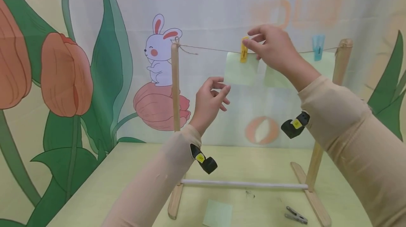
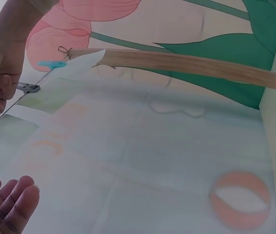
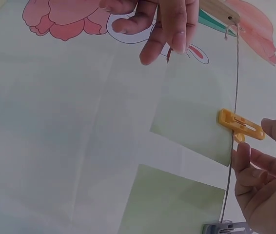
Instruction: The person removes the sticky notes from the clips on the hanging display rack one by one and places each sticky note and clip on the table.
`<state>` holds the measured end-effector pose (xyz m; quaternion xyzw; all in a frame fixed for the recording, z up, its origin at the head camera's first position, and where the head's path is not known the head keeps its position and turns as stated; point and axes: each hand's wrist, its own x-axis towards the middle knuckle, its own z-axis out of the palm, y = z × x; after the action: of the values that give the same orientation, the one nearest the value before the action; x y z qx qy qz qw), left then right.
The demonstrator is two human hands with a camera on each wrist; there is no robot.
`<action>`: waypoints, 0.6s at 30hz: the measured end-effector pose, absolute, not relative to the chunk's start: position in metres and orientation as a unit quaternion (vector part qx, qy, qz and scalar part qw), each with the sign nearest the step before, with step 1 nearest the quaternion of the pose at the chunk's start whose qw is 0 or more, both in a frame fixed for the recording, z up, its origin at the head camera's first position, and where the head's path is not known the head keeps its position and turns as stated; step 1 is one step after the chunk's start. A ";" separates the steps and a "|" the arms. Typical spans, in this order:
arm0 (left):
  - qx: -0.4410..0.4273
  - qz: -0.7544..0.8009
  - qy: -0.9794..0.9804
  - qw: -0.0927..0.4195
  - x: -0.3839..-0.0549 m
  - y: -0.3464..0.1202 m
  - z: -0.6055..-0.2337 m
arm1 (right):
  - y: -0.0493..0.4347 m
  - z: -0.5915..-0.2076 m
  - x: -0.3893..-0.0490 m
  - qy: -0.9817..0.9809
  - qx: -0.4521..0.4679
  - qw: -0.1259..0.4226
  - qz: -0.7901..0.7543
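Note:
My right hand point(image 1: 274, 49) is raised at a yellow clothespin point(image 1: 244, 50), which clips a pale green paper sheet point(image 1: 241, 73) to a thin string point(image 3: 237, 73). In the right wrist view, its thumb and index finger stand spread apart, fingertips right at the clothespin's handle end. My left hand point(image 1: 212, 98), fingers loosely bent with nothing between them, is near that sheet's lower left corner. Another green sheet point(image 3: 174, 200) hangs alongside, by a grey clothespin point(image 3: 226, 228) that my right hand hides in the head view. Farther right, a blue clothespin point(image 1: 318, 48) sits on the string.
The string runs between two wooden posts point(image 1: 176, 89), joined low down by a white rod point(image 1: 244, 184). On the table point(image 1: 104, 184) lie a green paper square point(image 1: 218, 213) and a loose grey clothespin point(image 1: 296, 215). A printed curtain point(image 1: 206, 8) hangs behind.

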<state>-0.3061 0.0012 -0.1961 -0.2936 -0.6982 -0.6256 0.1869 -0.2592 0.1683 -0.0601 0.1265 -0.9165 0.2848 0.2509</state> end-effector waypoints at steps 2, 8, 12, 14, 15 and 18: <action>-0.291 -0.630 -0.696 0.181 -0.307 0.002 -0.194 | 0.167 -0.059 -0.260 -0.919 0.125 0.248 0.280; -0.281 -0.659 -0.680 0.157 -0.307 0.004 -0.189 | 0.164 -0.058 -0.263 -0.922 0.119 0.249 0.270; -0.280 -0.672 -0.669 0.151 -0.304 0.006 -0.186 | 0.163 -0.059 -0.265 -0.922 0.113 0.255 0.269; -0.277 -0.673 -0.669 0.150 -0.303 0.006 -0.184 | 0.164 -0.059 -0.265 -0.922 0.111 0.258 0.266; -0.276 -0.674 -0.668 0.150 -0.303 0.006 -0.184 | 0.164 -0.059 -0.266 -0.921 0.112 0.259 0.267; -0.272 -0.676 -0.670 0.147 -0.303 0.005 -0.183 | 0.164 -0.059 -0.266 -0.919 0.114 0.259 0.274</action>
<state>-0.3029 0.0053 -0.1827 -0.2716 -0.6695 -0.6756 0.1469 -0.2660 0.1643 -0.0586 0.1139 -0.9193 0.2738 0.2588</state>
